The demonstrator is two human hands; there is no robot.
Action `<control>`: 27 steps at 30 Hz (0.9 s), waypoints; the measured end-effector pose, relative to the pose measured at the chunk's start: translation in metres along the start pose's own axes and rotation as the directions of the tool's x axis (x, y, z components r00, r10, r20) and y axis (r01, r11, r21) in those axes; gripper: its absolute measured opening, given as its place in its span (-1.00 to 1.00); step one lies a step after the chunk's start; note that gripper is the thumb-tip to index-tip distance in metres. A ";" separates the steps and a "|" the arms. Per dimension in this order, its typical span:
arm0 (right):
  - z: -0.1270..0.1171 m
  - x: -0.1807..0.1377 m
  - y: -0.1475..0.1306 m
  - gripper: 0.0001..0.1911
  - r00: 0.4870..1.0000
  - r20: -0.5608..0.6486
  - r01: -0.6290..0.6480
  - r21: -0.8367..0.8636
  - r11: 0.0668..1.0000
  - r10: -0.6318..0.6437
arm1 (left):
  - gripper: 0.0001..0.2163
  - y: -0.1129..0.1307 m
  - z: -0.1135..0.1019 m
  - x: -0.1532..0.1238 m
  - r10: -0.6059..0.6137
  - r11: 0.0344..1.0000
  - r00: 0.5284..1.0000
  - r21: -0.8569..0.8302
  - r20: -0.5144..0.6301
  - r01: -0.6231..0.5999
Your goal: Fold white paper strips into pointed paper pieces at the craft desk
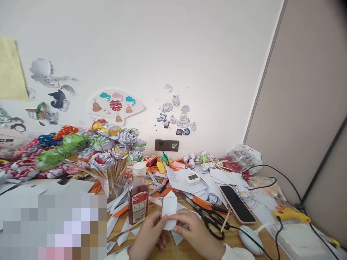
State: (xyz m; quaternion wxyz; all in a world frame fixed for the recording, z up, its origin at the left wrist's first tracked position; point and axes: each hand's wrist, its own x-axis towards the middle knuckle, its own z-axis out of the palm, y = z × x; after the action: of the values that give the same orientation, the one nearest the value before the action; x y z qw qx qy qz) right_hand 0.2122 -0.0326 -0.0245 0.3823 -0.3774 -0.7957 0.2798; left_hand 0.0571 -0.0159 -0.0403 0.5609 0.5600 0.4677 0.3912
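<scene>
Between my two hands, above the near middle of the table, is a folded piece of white paper (169, 207) with a pointed top, held upright. My left hand (153, 229) pinches its lower left side with thumb and fingers. From the other side my right hand (189, 225) grips the paper, its thumb and index finger meeting the left thumb near the lower part. Just left of the paper stands a bottle (139, 202) of reddish-brown liquid with a white cap. Black-handled scissors (214, 220) lie to the right of my right hand.
A jar of paper flowers on sticks (115, 177) stands back left. At right lie a phone (237, 204), a white timer (192, 177), a yellow glue gun (291, 214), a pale mouse-shaped device (251, 238) and black cables. Paper scraps cover much of the wooden table (195, 249).
</scene>
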 end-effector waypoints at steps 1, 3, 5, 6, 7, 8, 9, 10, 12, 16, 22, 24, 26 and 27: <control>0.000 0.000 0.001 -0.74 1.000 -0.007 -0.009 0.006 1.000 0.009 | -0.60 0.001 0.000 0.000 0.005 1.000 1.000 -0.016 0.012 -0.005; 0.000 0.001 0.002 -0.77 0.997 -0.044 -0.056 0.027 0.998 0.057 | -0.59 0.003 0.000 -0.001 0.021 0.999 0.999 -0.048 0.040 -0.019; 0.002 0.001 0.005 -0.82 0.988 -0.092 -0.119 0.076 0.990 0.126 | -0.60 0.005 0.001 -0.002 0.043 0.997 0.996 -0.066 0.076 -0.038; 0.004 0.001 0.007 -0.85 0.981 -0.109 -0.150 0.115 0.982 0.163 | -0.61 0.006 0.001 -0.003 0.054 0.997 0.995 -0.068 0.089 -0.048; 0.006 0.001 0.009 -0.88 0.973 -0.117 -0.179 0.161 0.971 0.198 | -0.62 0.006 0.002 -0.003 0.061 0.996 0.993 -0.066 0.099 -0.054; 0.009 0.001 0.011 -0.90 0.966 -0.116 -0.204 0.209 0.956 0.231 | -0.62 0.006 0.003 -0.004 0.062 0.996 0.992 -0.067 0.109 -0.055; 0.011 0.002 0.013 -0.90 0.959 -0.111 -0.224 0.262 0.938 0.260 | -0.63 0.006 0.004 -0.005 0.060 0.996 0.991 -0.073 0.119 -0.052; 0.014 0.002 0.015 -0.88 0.952 -0.107 -0.239 0.319 0.917 0.286 | -0.63 0.006 0.005 -0.005 0.059 0.995 0.990 -0.084 0.126 -0.048; 0.018 0.003 0.019 -0.80 0.941 -0.108 -0.249 0.423 0.871 0.321 | -0.62 0.004 0.006 -0.006 0.057 0.993 0.989 -0.113 0.138 -0.042; 0.017 0.004 0.022 -0.66 0.952 -0.077 -0.202 0.570 0.796 0.297 | -0.62 0.003 0.005 -0.004 0.079 0.984 0.988 -0.167 0.130 -0.056; 0.004 0.000 0.019 -0.65 0.984 0.062 -0.166 0.663 0.730 0.168 | -0.66 0.005 -0.004 0.000 0.126 0.954 0.988 -0.285 0.093 -0.094; 0.003 -0.001 0.019 -0.69 0.986 0.071 -0.160 0.648 0.744 0.149 | -0.67 0.005 -0.006 0.000 0.131 0.947 0.987 -0.305 0.093 -0.097; 0.004 -0.001 0.019 -0.72 0.988 0.059 -0.150 0.619 0.771 0.145 | -0.68 0.004 -0.006 0.000 0.136 0.944 0.986 -0.313 0.093 -0.100; 0.004 -0.001 0.019 -0.73 0.988 0.048 -0.144 0.604 0.784 0.145 | -0.69 0.003 -0.006 0.000 0.134 0.944 0.987 -0.315 0.090 -0.099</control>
State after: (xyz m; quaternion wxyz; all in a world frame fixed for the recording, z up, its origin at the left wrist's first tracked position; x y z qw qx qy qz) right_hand 0.2166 -0.0235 -0.0408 0.4608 -0.2954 -0.6330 0.5475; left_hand 0.0521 -0.0140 -0.0370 0.6426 0.5125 0.3350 0.4606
